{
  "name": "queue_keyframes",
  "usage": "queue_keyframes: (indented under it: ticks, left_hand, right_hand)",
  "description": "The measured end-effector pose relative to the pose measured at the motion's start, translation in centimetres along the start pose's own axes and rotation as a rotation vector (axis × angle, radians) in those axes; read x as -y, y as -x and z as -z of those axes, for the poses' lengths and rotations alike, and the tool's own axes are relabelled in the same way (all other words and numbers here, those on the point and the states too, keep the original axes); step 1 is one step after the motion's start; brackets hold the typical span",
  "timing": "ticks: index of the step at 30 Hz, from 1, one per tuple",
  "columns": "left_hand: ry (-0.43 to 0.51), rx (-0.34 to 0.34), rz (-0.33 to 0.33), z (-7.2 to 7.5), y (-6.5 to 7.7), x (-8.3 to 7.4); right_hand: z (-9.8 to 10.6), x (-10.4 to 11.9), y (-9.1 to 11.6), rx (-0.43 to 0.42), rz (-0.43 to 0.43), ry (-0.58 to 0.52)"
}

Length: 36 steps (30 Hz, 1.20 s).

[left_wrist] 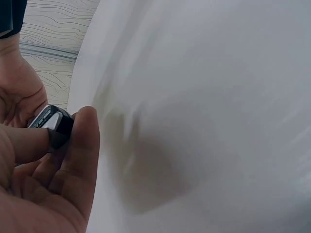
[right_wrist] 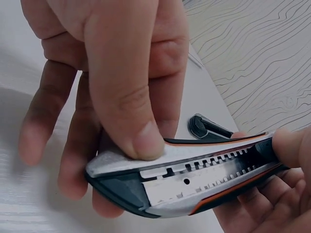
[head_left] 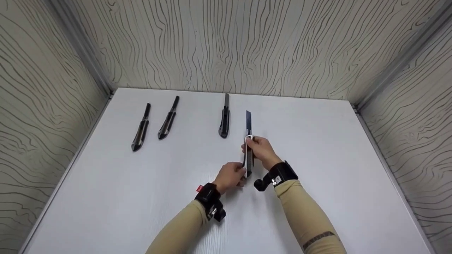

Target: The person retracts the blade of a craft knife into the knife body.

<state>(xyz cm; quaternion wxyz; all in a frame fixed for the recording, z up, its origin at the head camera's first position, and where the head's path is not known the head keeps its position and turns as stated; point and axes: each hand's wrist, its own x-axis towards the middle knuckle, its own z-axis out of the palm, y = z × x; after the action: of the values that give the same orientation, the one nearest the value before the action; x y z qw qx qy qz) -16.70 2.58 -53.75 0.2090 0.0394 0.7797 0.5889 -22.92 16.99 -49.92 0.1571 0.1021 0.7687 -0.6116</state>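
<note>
Both hands hold a snap-off utility knife (head_left: 249, 158) with a silver and black body and orange trim lines, its long blade (head_left: 248, 120) extended away from the person. My right hand (head_left: 263, 150) grips the front part, and its thumb (right_wrist: 290, 148) presses at the slider end of the slotted channel. At the tail end, my left hand (head_left: 229, 175) pinches the dark cap (right_wrist: 121, 190) between thumb and fingers. The left wrist view shows that tail cap (left_wrist: 60, 127) between the left thumb and forefinger, most of the knife hidden behind. A similar knife (head_left: 224, 121) lies just beyond the hands.
Two more utility knives (head_left: 140, 135) (head_left: 167, 125) lie on the left part of the white table (head_left: 106, 197), blades out and pointing to the back. Wood-grain panels (head_left: 226, 46) enclose the table at the back and sides. Black camera bands (head_left: 283, 171) circle both wrists.
</note>
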Motion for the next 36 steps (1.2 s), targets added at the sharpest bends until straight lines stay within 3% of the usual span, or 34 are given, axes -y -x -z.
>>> queue_keyframes:
  ticks: [36]
  left_hand:
    - [-0.001,-0.030,-0.021,0.22,0.27,-0.44]
  right_hand:
    - [0.19,-0.10,0.24,0.032,0.048,-0.009]
